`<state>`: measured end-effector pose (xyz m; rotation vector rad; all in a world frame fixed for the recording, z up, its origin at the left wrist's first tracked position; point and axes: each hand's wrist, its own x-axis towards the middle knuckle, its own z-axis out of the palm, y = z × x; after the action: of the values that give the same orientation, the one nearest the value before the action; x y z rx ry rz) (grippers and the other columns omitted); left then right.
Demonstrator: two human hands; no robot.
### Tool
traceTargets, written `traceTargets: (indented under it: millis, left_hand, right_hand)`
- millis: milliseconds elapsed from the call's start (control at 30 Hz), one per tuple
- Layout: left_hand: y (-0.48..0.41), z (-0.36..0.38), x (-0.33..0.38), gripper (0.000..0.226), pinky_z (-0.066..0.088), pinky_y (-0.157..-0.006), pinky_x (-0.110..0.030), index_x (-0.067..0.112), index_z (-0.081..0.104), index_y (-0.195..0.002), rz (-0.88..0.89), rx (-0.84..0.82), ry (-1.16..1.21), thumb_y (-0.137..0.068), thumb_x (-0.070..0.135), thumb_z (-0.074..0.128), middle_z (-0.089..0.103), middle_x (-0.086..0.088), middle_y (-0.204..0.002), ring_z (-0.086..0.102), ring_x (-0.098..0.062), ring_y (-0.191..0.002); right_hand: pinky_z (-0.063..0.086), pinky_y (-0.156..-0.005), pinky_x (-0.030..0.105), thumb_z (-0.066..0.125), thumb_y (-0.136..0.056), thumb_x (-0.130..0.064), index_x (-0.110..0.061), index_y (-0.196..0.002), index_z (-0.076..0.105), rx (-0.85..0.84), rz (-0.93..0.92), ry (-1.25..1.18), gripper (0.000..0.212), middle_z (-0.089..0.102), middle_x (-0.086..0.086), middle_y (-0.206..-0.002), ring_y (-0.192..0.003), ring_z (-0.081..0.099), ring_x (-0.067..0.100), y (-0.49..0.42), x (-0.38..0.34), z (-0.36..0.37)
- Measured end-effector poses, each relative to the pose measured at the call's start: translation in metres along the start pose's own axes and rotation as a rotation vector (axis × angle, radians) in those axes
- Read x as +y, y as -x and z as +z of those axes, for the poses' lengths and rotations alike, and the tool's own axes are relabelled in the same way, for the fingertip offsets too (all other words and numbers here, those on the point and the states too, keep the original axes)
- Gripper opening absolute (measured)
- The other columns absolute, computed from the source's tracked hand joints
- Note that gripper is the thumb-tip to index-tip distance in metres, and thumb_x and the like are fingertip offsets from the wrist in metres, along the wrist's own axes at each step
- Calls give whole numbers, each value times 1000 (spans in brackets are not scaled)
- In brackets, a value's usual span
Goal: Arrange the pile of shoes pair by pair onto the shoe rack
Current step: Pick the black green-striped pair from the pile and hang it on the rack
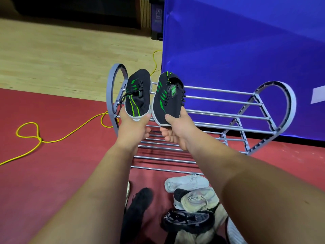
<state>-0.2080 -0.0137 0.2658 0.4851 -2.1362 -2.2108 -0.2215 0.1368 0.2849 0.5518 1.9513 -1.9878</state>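
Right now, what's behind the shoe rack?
A blue panel stands behind the shoe rack; past its left end, wood floor and a yellow cable. The held shoes hide part of that view.

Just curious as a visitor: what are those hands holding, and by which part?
A black-and-green shoe each, gripped at its lower end: left hand holds the left shoe, right hand the right shoe.

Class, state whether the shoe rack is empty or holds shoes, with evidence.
Empty where visible: shoe rack bars lie bare; left hand and right hand each grip a black-and-green shoe.

Right of shoe rack [228, 115] open; shoe pile [191, 199] below.
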Motion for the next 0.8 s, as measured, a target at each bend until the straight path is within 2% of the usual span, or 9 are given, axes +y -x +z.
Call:
traceTargets:
  millis: [200, 300, 400, 667, 800]
  left_hand:
    - [-4, -1, -1, 59, 64, -71, -36, 36, 33, -145, 48, 42, 41, -97, 24, 67, 63, -4, -128, 67, -17, -69]
    - [-8, -4, -5, 68, 64, -71, -33, 36, 26, -152, 18, 24, 6, -97, 28, 66, 59, -2, -134, 72, -16, -73]
    - [-15, -7, -8, 70, 62, -69, -30, 37, 26, -152, -24, 11, 36, -97, 28, 66, 61, -3, -132, 72, -17, -77]
    - [-12, -14, -10, 66, 64, -81, -42, 39, 31, -149, -72, -11, 68, -97, 23, 68, 68, -4, -122, 74, -28, -91]
    - [-3, -15, -11, 62, 63, -80, -40, 39, 34, -147, -72, -25, 117, -98, 21, 67, 67, -6, -125, 73, -30, -94]
  right_hand:
    - [52, -46, 25, 52, -107, -21, -42, -133, 51, 43, 23, -92, 34, 70, 7, -121, -54, 68, 15, -4, -4, -5]
    - [53, -48, 26, 52, -107, -21, -47, -131, 49, 50, 16, -91, 36, 67, 2, -122, -58, 68, 15, -2, 1, -8]
    - [54, -50, 27, 52, -107, -21, -49, -134, 45, 60, 6, -98, 40, 65, 2, -122, -60, 68, 15, 1, 3, -5]
    - [61, -54, 32, 53, -106, -25, -41, -142, 41, 40, 54, -18, 41, 68, 6, -118, -65, 75, 23, 18, -6, -7]
    - [65, -64, 36, 47, -107, -9, -37, -138, 42, 23, 43, -93, 42, 64, 5, -123, -75, 77, 28, 32, -11, -8]
